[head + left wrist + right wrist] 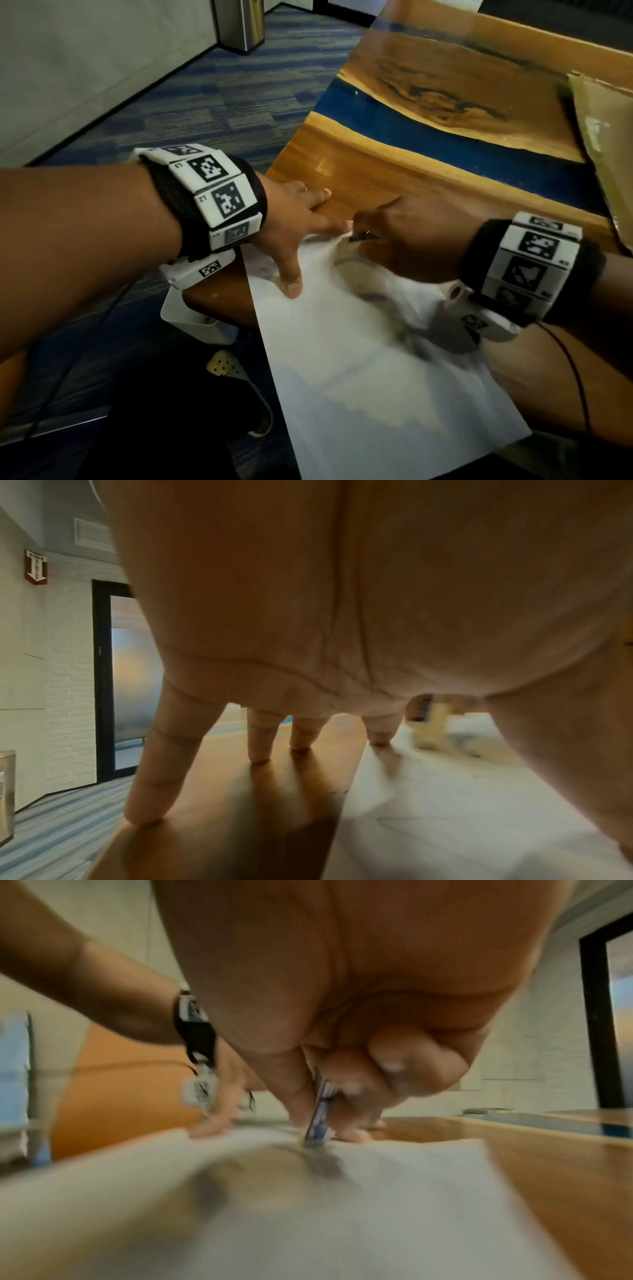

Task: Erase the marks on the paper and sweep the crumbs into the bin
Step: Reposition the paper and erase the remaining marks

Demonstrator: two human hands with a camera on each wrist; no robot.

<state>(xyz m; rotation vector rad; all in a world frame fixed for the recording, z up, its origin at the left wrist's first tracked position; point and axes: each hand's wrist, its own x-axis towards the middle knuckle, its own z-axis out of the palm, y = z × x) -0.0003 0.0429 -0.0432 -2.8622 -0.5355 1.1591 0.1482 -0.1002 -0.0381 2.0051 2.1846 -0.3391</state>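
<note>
Wood and blue resin make up the table (pixel 394 161), which is seen running from the lower middle of the head view to the upper right; its left edge is cut diagonally across the frame, with striped carpet (pixel 191 99) lying open beyond it at the upper left. White paper (pixel 376 394) is spread over the lower centre of the table, and its bottom left corner is carried past the table edge. A long bare stretch of tabletop is left free above the paper, bounded at the far right by a cardboard sheet (pixel 603 137). A steel bin (pixel 241 24) is seen standing on the carpet at the top of the frame, well apart from the paper. A small white tub (pixel 191 318) is seen below the table's left edge, under the left wrist.

The left hand (pixel 291 222) is laid flat, fingers spread and straight; the thumb and index finger are pressed on the paper's upper left corner, the other fingertips on bare wood. The right hand (pixel 411 236) is curled around a sleeved eraser (pixel 320 1112), pinched upright between thumb and fingers, its tip set on the paper's top edge. Grey smudged marks (pixel 322 1164) are seen just below the tip, blurred.
</note>
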